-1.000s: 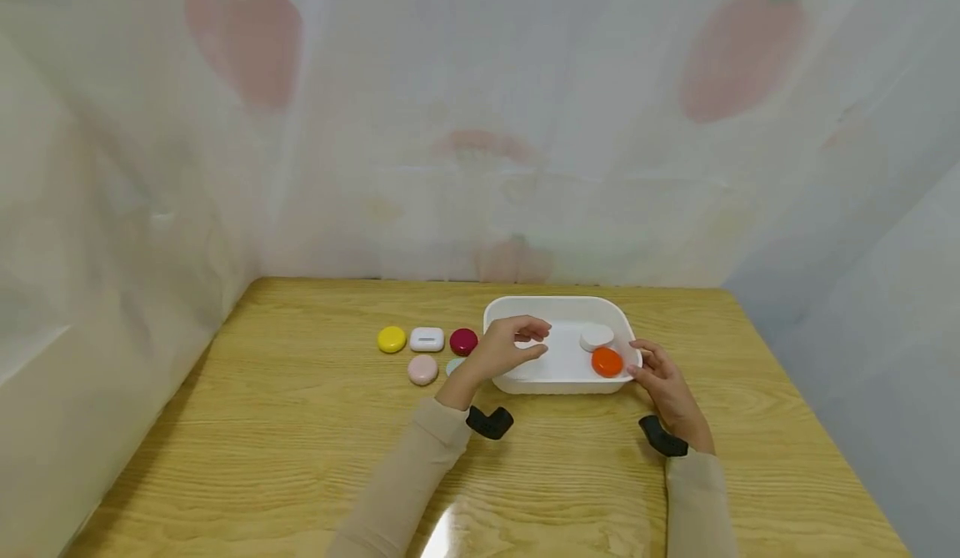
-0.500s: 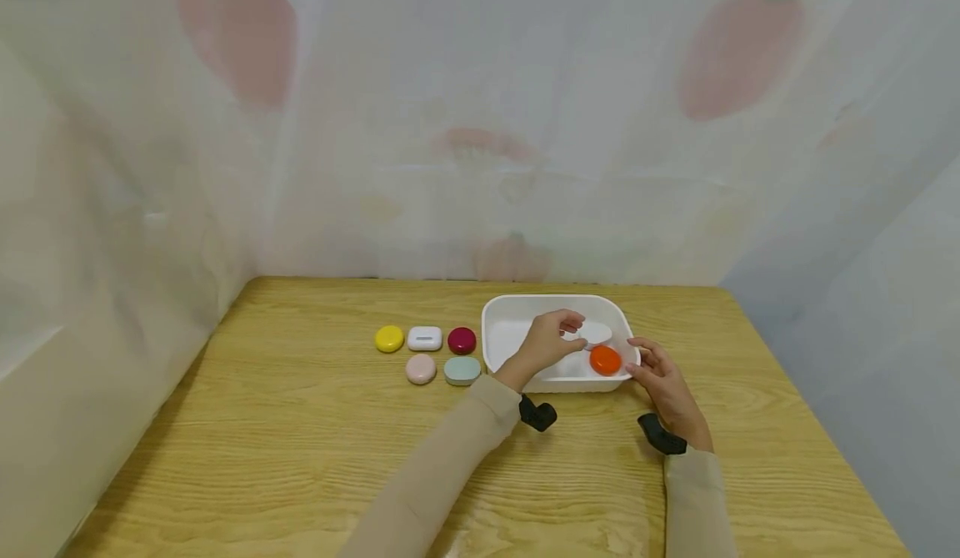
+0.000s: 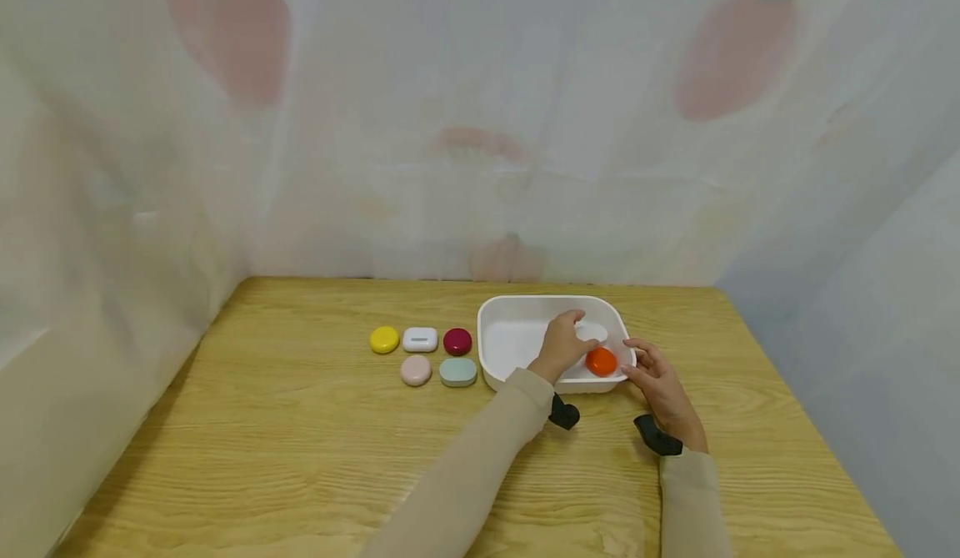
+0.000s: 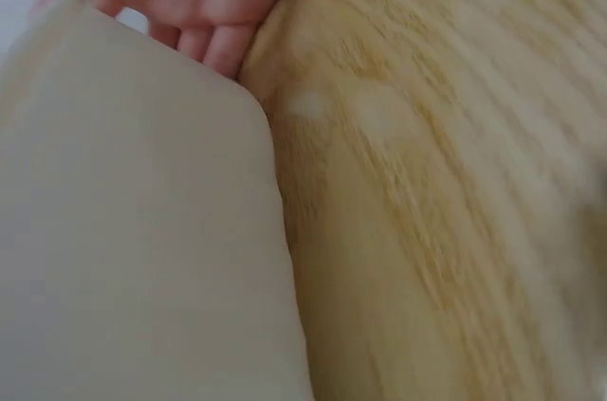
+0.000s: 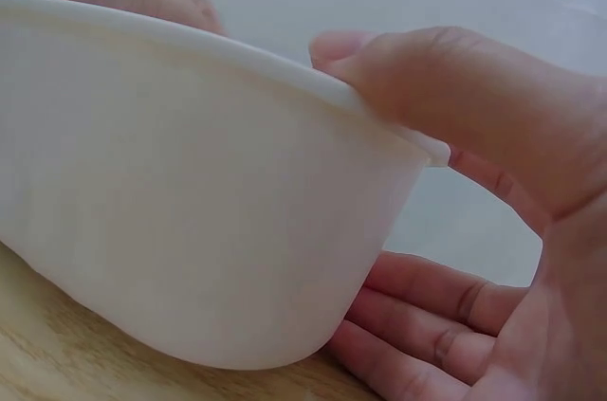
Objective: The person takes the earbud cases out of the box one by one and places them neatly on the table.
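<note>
In the head view a white plastic tub (image 3: 517, 301) with rounded corners stands on the wooden table. My left hand (image 3: 561, 348) reaches into it, thumb and fingers on either side of a small white oval case (image 3: 593, 332) whose left part is hidden. An orange round case (image 3: 602, 362) lies in front of it in the tub. My right hand (image 3: 663, 385) holds the tub's right end; in the right wrist view its thumb (image 5: 427, 69) hooks over the rim and other fingers (image 5: 417, 320) lie against the outer wall. The left wrist view shows mostly sleeve and part of the palm.
Left of the tub, a yellow case (image 3: 385, 339), a white earphone case (image 3: 420, 339) and a dark red case (image 3: 457, 341) form a row. A pink case (image 3: 416, 369) and a pale green case (image 3: 457, 372) lie nearer. Curtains printed with strawberries surround the table.
My left hand has moved right inside the tub until thumb and fingers lie around the white oval case. My right hand has kept its hold on the tub's end.
</note>
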`<state>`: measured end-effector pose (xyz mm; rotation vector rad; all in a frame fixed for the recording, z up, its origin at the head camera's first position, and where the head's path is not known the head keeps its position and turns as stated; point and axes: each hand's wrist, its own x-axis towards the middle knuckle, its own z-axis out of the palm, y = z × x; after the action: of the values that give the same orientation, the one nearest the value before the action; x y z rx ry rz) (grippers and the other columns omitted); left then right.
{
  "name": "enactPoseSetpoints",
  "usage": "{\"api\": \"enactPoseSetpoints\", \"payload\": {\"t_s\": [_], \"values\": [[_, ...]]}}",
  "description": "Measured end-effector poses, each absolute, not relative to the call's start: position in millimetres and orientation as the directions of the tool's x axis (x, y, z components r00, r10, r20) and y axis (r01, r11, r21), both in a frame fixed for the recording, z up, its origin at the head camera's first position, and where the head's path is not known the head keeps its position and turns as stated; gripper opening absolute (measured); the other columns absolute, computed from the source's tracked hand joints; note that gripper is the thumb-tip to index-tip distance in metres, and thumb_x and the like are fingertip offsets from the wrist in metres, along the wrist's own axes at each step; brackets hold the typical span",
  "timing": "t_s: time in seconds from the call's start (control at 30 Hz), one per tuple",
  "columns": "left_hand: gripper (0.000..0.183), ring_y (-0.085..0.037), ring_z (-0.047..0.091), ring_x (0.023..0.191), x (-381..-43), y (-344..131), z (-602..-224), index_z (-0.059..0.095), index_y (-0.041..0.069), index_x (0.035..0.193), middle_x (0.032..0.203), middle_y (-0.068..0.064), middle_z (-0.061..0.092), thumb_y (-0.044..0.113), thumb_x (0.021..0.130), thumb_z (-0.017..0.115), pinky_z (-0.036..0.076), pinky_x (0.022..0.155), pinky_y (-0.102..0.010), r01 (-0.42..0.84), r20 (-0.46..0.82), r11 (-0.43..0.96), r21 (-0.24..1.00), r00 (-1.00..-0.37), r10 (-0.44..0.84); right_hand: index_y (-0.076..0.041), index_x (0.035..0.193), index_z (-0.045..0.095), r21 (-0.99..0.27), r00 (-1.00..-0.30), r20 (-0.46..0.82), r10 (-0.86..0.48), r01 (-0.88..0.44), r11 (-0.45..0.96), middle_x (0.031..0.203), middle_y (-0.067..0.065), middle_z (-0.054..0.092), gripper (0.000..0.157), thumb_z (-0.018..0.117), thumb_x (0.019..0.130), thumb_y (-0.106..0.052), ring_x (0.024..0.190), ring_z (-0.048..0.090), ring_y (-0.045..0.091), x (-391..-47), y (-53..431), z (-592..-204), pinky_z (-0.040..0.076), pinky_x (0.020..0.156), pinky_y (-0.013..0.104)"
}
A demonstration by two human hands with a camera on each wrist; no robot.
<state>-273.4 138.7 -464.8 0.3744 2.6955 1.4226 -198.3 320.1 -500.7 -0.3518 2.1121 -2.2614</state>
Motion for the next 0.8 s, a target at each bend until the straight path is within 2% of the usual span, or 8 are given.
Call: {"api": "enactPoseSetpoints", "payload": {"t_s": [0.27, 0.57, 0.8], "values": [[0.057, -0.021, 0.058, 0.125, -276.6, 138.7, -466.8, 0.056, 0.006, 0.134, 0.135, -0.008, 0.062, 0.018, 0.082, 0.077, 0.048, 0.108, -0.03, 0.175, 0.009, 0.579, 0.797, -0.961, 0.277, -0.001, 0.137, 0.038, -0.993, -0.981, 0.119, -0.151, -0.113, -0.046, 0.116, -0.005, 0.056, 0.042, 0.052, 0.098, -0.006, 0.096, 0.058, 0.001, -198.7, 319.9, -501.4, 0.052, 0.084, 0.012], [0.044, -0.022, 0.062, 0.118, -279.9, 138.4, -473.2, 0.062, 0.003, 0.125, 0.126, -0.011, 0.067, 0.013, 0.084, 0.074, 0.049, 0.106, -0.03, 0.207, 0.022, 0.608, 0.767, -0.955, 0.297, -0.003, 0.134, 0.043, -0.99, -0.98, 0.129, -0.15, -0.118, -0.081, 0.112, -0.005, 0.058, 0.039, 0.053, 0.097, -0.004, 0.094, 0.06, 0.001, -198.3, 318.8, -498.3, 0.053, 0.082, 0.012], [0.042, -0.021, 0.06, 0.121, -277.7, 139.0, -470.8, 0.063, 0.004, 0.126, 0.129, -0.008, 0.066, 0.015, 0.087, 0.071, 0.048, 0.108, -0.031, 0.175, -0.026, 0.634, 0.754, -0.955, 0.294, -0.001, 0.136, 0.04, -0.992, -0.982, 0.111, -0.153, -0.099, -0.083, 0.116, -0.004, 0.057, 0.041, 0.053, 0.097, -0.006, 0.097, 0.059, 0.002, -197.1, 319.0, -499.0, 0.053, 0.084, 0.012]]}}
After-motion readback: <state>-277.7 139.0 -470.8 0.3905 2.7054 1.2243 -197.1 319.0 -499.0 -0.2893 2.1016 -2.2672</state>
